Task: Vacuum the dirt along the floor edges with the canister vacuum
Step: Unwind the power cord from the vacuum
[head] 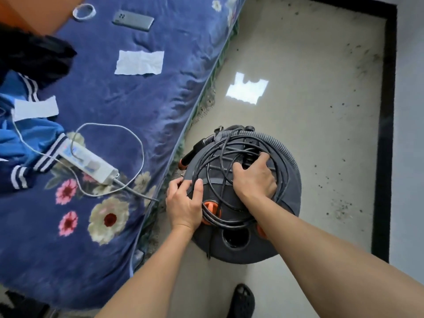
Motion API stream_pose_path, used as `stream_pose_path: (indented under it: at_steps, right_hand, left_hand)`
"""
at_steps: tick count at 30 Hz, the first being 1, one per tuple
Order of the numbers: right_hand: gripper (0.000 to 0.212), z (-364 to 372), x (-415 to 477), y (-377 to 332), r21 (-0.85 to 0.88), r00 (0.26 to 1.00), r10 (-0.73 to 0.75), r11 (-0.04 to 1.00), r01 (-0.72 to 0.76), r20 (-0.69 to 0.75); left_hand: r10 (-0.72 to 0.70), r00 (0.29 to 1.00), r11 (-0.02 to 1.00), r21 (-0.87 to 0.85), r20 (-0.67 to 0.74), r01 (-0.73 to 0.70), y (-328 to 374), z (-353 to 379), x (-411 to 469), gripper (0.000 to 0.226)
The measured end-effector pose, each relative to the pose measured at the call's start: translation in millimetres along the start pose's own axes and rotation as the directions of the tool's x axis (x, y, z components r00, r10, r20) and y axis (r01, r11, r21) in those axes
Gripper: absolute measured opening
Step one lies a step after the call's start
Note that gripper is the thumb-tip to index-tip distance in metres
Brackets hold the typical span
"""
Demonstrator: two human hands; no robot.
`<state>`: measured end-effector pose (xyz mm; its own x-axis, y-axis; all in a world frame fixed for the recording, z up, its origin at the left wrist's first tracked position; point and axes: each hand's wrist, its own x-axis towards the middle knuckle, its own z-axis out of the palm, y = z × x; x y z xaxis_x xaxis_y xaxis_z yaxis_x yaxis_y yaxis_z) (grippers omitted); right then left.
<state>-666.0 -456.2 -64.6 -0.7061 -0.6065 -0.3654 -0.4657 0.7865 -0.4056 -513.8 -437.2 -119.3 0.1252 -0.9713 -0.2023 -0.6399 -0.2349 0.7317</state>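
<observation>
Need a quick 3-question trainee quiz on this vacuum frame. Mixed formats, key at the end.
1. True or false: the black cord lies coiled on top of the vacuum.
2. Where is the phone? A: on a shelf; B: on the bed; C: on the vacuum.
3. Which hand is on the side of the vacuum nearer the bed?
Key: 1 true. 2 B. 3 the left hand; the right hand has its fingers in the cord coil.
</observation>
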Motion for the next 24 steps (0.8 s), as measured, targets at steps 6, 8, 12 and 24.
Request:
stream_pose_path:
  at_steps: [6, 8, 12, 24]
  right_hand:
    - [0.046, -11, 77, -44, -0.017, 1.0, -0.015, 1.0, 0.015, -0.021]
    - [0.045, -14, 103, -61, -0.025, 1.0, -0.023, 0.999, 0.022, -0.018]
    - [0.044, -22, 152, -94, -0.057, 0.999, -0.035, 0.998, 0.034, -0.025]
    - [0.046, -48, 284, -160, -0.038, 0.996, 0.065, 0.997, -0.068, -0.064]
  left_hand:
    - [-0.006, 1.0, 1.0, -0.02, 0.016, 0.007, 44, 28, 71, 0.075]
    - [-0.016, 1.0, 0.999, -0.039, 0.011, 0.016, 56, 37, 96, 0.074]
    - [-0.004, 1.0, 0.998, -0.059, 0.001, 0.004, 84, 54, 143, 0.071]
    - [0.053, 0.995, 0.998, -0.017, 0.08, -0.052, 165, 106, 273, 0.071]
